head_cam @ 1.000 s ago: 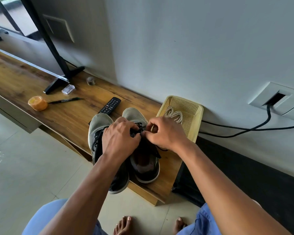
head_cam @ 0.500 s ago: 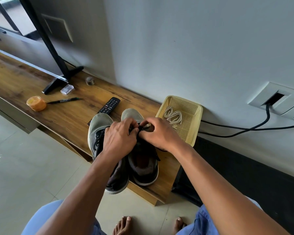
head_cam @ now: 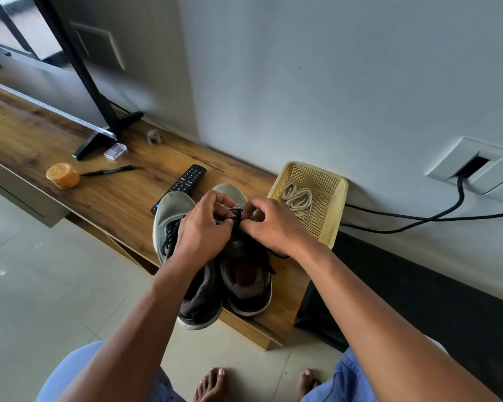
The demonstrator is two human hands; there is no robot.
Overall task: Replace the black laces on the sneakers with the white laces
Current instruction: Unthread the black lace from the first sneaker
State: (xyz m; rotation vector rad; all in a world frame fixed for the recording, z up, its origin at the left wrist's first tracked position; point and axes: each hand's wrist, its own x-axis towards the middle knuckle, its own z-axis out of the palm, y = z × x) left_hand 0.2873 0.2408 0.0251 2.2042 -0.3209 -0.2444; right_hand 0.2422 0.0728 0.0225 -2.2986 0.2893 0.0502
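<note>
Grey mesh sneakers (head_cam: 174,210), wood-grain worktop (head_cam: 114,198): left hand (head_cam: 202,227) and right hand (head_cam: 273,227) each grip-pinching black lace (head_cam: 235,213). Beside: perforated yellow basket (head_cam: 339,204), coiled white laces (head_cam: 296,197).

My left hand (head_cam: 204,230) and right hand (head_cam: 269,227) cover the right sneaker's (head_cam: 246,274) tongue under the grip; beside it, my forearm hides the left sneaker's (head_cam: 172,224) middle.

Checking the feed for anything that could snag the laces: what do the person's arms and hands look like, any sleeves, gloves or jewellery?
Both forearms are bare up to the frame edge: no sleeves show. The left hand and right hand wear no gloves, and no rings, watch or bracelets are visible. The only clothing in view is blue fabric over the knees; the feet are bare.
</note>
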